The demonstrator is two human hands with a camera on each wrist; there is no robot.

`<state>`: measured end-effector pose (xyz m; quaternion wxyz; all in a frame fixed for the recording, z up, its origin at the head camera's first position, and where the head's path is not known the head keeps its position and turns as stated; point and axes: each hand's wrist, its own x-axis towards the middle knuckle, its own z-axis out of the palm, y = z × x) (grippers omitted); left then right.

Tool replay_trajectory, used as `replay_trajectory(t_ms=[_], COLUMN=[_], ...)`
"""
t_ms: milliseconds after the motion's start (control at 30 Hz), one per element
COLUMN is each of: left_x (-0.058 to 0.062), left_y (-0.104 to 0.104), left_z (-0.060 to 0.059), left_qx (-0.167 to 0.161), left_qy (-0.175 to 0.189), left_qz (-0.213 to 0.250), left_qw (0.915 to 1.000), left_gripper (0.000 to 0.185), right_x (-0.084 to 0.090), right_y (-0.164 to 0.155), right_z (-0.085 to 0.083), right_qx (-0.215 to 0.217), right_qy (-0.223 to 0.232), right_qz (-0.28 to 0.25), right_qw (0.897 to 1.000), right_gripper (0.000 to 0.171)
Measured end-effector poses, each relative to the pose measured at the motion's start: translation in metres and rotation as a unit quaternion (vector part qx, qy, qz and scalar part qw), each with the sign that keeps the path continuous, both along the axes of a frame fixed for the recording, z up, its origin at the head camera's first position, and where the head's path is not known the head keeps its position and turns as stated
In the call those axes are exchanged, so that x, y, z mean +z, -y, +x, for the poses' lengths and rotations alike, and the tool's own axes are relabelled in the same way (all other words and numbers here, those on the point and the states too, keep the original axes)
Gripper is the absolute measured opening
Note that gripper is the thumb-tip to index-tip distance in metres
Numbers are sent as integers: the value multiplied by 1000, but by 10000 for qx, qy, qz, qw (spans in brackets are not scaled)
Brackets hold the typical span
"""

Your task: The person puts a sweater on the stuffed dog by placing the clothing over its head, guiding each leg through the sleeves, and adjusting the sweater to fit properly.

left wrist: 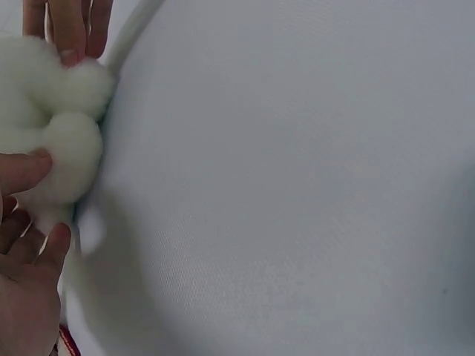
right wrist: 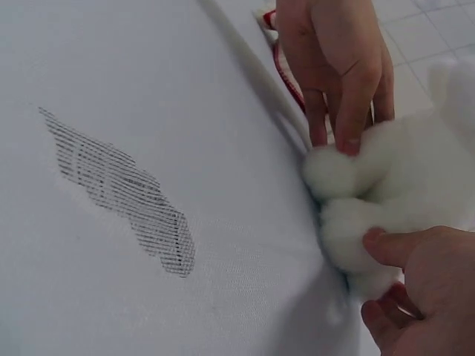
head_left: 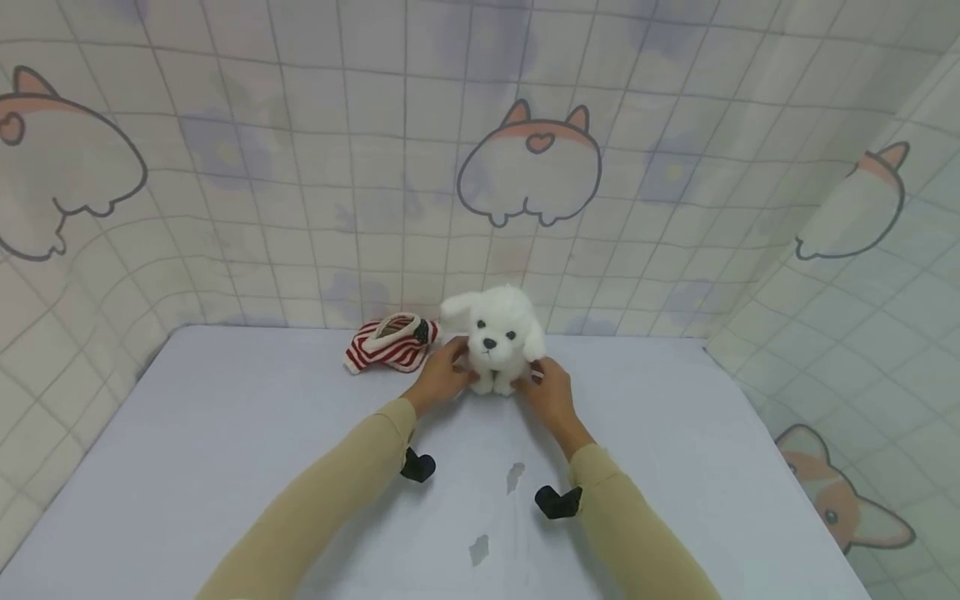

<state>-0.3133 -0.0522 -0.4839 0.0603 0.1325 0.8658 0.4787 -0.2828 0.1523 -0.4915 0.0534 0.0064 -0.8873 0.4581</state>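
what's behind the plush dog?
Behind the white plush dog, to its left, a red-and-white striped garment lies on the table, then the tiled curtain wall. The dog's body and both hands hide the table directly behind it.

1. A red-and-white striped garment (head_left: pixel 390 343) lies crumpled near the far edge of the table (head_left: pixel 225 450), left of centre.
2. Two grey worn patches (head_left: pixel 514 477) mark the table's middle, toward the near edge.
3. A tiled cartoon-corgi curtain (head_left: pixel 528 162) hangs behind the far edge.
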Motion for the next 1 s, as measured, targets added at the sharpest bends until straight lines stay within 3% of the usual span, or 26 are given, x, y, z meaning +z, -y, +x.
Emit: replay_trajectory(t_ms=[333,500,633,867,1000], left_x=[-5,-4,-2,4,11], left_y=[-1,0,3,12,20], left_z=[-11,-14,-9,6,16], left_qx=[44,-1,-21,-22,-146], left_qy=[311,239,120,165,178], left_qz=[83,-38,-36,375,295], left_qw=[9995,9997,9999,9992,9993], left_gripper=[63,63,64,63,62], right_x=[-4,0,4,17,22], right_y=[1,-1,-4,-5,-3], right_z=[-12,-12,-4,16,28], right_qx=[-123,-55,17,49,102], right_qy=[26,-61,-133,-109,-90], right_qz=[58,130,103,-125,-217], right_qw=[9999,9999,9999,9999,9997], right_gripper=[49,50,52,51,49])
